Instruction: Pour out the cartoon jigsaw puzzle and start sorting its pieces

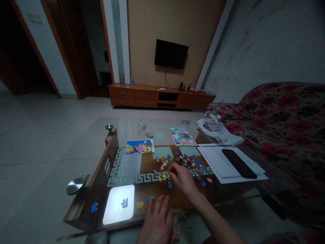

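Note:
My right hand [182, 179] reaches over the glass-topped coffee table [101, 169] into a scatter of several small coloured puzzle pieces [189, 163], fingertips pinched at a piece near its left edge; whether it holds one I cannot tell. Flat on the table's near edge rests my left hand [157, 220], fingers apart, just behind a blue piece [149, 198] and a yellow piece [140, 204]. A bright white tray [118, 204] with one grey piece [124, 202] lies to the left. Another blue piece [94, 206] sits at the table's left edge.
Two cartoon picture cards [139, 146] [182, 136], a glass [142, 128], papers with a black object [238, 163] and a plastic bag [215, 127] lie farther back. A floral sofa [284, 115] runs along the right; a TV cabinet [159, 96] stands across the tiled floor.

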{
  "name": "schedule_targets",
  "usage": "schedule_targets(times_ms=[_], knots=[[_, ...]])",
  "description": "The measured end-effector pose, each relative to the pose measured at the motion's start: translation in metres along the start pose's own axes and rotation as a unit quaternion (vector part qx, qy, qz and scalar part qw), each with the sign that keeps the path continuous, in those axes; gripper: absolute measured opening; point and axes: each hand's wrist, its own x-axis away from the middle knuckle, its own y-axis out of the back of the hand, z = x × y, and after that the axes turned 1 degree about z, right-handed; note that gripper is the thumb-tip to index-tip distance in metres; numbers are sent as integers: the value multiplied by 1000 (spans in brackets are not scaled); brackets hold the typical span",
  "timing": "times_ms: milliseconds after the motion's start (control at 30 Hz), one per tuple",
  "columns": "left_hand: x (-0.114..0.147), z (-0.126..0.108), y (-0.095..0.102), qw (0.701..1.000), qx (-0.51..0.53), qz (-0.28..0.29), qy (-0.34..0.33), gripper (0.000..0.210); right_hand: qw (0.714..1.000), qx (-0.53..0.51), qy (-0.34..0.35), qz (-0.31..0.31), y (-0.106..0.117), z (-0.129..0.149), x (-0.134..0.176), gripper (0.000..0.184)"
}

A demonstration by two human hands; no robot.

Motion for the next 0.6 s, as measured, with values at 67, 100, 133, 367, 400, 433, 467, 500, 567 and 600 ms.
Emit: schedule_targets(times_ms=[67, 100, 133, 367, 400, 433, 467, 500, 567, 600], knots=[[7, 7, 9, 1000, 1, 16, 13, 58, 1000, -16, 26, 5, -3, 7, 11, 12], [10, 11, 12, 1000, 2, 25, 17, 57, 999, -21, 37, 7, -4, 10, 15, 12], [13, 15, 14, 999, 1, 30, 21, 56, 999, -27, 42, 12, -6, 13, 19, 13], [23, 35, -13, 1000, -30, -3, 7, 53, 992, -59, -22, 112, -16, 26, 29, 15], [24, 36, -16, 999, -35, -8, 5, 54, 991, -56, -26, 123, -18, 28, 30, 15], [24, 37, -19, 999, -39, -11, 4, 54, 989, -52, -32, 131, -19, 29, 30, 14], [24, 37, -20, 999, -43, -12, 5, 55, 989, -44, -37, 138, -20, 29, 31, 13], [24, 37, -20, 999, -45, -12, 4, 56, 989, -32, -43, 141, -21, 30, 32, 13], [23, 36, -18, 999, -45, -10, 4, 56, 989, 6, -49, 141, -22, 32, 34, 11], [23, 36, -18, 999, -44, -8, 4, 56, 989, 27, -48, 140, -23, 33, 35, 10]])
